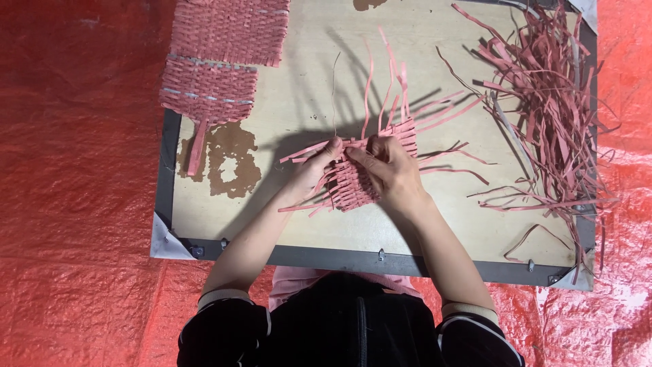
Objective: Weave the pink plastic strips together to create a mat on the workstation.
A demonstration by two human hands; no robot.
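Near the middle of the frame, on the pale board point(299, 224), I see both hands meeting over a small pink weave point(356, 182), a half-made mat of flat strips. It lies directly under and between the hands, its woven body running from lower left to upper right, with loose strip ends fanning out past it toward the top and the right of the frame. My left hand point(314, 171) sits at the weave's left edge, fingers closed in a narrow pinch on a strip end there, just beside where a thin pale thread point(333, 95) rises toward the top of the frame. My right hand point(388, 168) lies across the weave's upper right part, fingers curled down and pressing on it, the forefinger reaching left toward the other hand; I judge it closed on the weave, though its palm hides exactly which strips it grips. Both hands are about equally near, and the working point is the small gap between their fingertips. Well apart, a pile of loose strips point(550, 102) fills the upper right of the frame, and two finished mats point(221, 61) lie at the upper left. A red tarp point(75, 170) surrounds the board.
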